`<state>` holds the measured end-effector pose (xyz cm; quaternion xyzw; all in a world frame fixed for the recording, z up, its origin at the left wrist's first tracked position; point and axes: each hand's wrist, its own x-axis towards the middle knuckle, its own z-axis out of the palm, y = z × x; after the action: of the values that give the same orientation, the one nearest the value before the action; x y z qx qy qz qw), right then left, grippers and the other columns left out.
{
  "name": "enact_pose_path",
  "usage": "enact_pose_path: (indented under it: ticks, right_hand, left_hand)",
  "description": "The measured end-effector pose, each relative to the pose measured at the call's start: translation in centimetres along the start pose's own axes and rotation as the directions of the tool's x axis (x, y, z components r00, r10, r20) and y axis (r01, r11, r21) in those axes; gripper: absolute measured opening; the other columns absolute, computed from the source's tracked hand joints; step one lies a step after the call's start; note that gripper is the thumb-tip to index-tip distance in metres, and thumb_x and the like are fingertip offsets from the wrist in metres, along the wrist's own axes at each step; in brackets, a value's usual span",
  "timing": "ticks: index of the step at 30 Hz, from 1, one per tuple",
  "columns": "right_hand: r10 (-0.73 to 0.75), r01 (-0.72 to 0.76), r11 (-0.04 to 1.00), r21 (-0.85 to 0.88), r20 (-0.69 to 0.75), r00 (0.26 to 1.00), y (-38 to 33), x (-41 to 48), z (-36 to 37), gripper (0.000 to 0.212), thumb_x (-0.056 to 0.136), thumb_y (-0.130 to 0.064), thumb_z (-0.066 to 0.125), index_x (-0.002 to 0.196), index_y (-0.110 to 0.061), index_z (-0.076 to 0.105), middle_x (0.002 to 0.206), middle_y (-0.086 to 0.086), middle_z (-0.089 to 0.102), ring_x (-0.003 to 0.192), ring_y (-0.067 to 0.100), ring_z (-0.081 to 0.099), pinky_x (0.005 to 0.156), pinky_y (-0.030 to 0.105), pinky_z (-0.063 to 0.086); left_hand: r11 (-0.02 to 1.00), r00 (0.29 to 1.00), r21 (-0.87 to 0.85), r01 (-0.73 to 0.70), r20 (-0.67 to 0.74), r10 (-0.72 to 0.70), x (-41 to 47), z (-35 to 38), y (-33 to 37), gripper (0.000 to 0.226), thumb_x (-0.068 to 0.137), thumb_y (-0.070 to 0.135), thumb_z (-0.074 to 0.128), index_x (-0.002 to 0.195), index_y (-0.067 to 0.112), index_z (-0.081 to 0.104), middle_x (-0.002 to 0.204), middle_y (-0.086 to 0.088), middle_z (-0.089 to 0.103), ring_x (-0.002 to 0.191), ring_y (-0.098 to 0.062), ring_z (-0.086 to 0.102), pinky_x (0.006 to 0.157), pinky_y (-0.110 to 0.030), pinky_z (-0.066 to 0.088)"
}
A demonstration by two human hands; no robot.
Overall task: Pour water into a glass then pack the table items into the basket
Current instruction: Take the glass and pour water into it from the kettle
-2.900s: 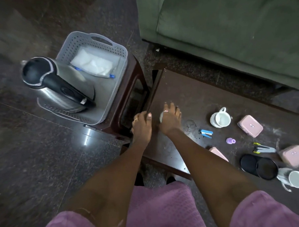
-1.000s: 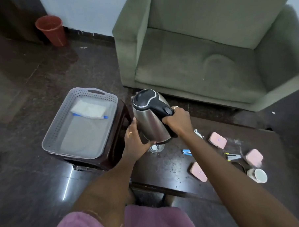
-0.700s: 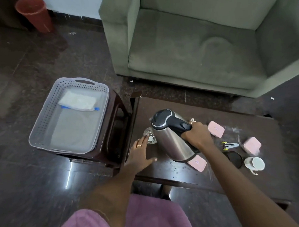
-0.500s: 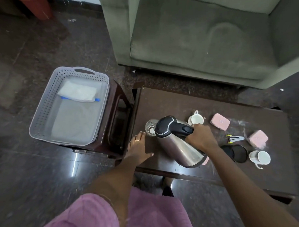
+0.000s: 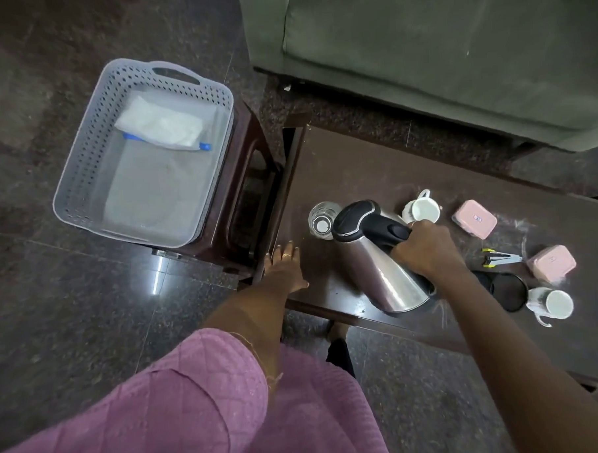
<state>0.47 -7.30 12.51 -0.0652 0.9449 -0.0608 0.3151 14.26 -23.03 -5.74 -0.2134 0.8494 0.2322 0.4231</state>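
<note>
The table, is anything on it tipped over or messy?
Yes. The white mug at the right end of the table lies on its side. The kettle leans toward the glass, but the right hand is tilting it on purpose.

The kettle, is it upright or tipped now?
Tipped: the kettle leans toward the glass, held at its handle by the right hand.

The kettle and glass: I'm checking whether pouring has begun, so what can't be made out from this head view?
- Kettle spout: hidden under its own tilted lid, so no stream is visible.
- Glass water level: clear glass seen from above; cannot tell.
- Kettle base: partly covered by the right hand and forearm.
- Basket bag contents: too blurred to identify.
</note>
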Motion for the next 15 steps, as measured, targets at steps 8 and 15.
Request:
enact_pose_path:
  ticks: [8, 15]
  right_hand:
    - [0.025, -0.026, 0.999, -0.044, -0.015, 1.000, -0.6, 0.5, 0.3, 0.012, 0.074, -0.009, 0.056, 0.078, -0.005, 0.046, 0.063, 0.005, 0.038, 0.050, 0.014, 0.038, 0.056, 0.025, 0.035]
    - [0.029, -0.031, 0.998, -0.053, -0.033, 0.999, -1.1, 0.7, 0.4, 0.015, 0.072, -0.011, 0.055, 0.081, -0.005, 0.045, 0.079, 0.014, 0.049, 0.070, 0.031, 0.048, 0.064, 0.030, 0.038]
  left_hand:
    - [0.989, 0.999, 0.142, -0.035, 0.032, 0.030, -0.2, 1.5, -1.3, 0.089, 0.087, 0.036, 0.058, 0.149, 0.016, -0.002, 0.159, -0.001, -0.008, 0.146, -0.029, -0.007, 0.118, -0.050, 0.000]
    - [0.980, 0.995, 0.196, -0.039, 0.099, 0.020, 0.1, 1.6, -1.4, 0.084, 0.091, 0.027, 0.053, 0.149, 0.017, -0.007, 0.158, 0.001, -0.016, 0.146, -0.028, -0.008, 0.119, -0.048, 0.000]
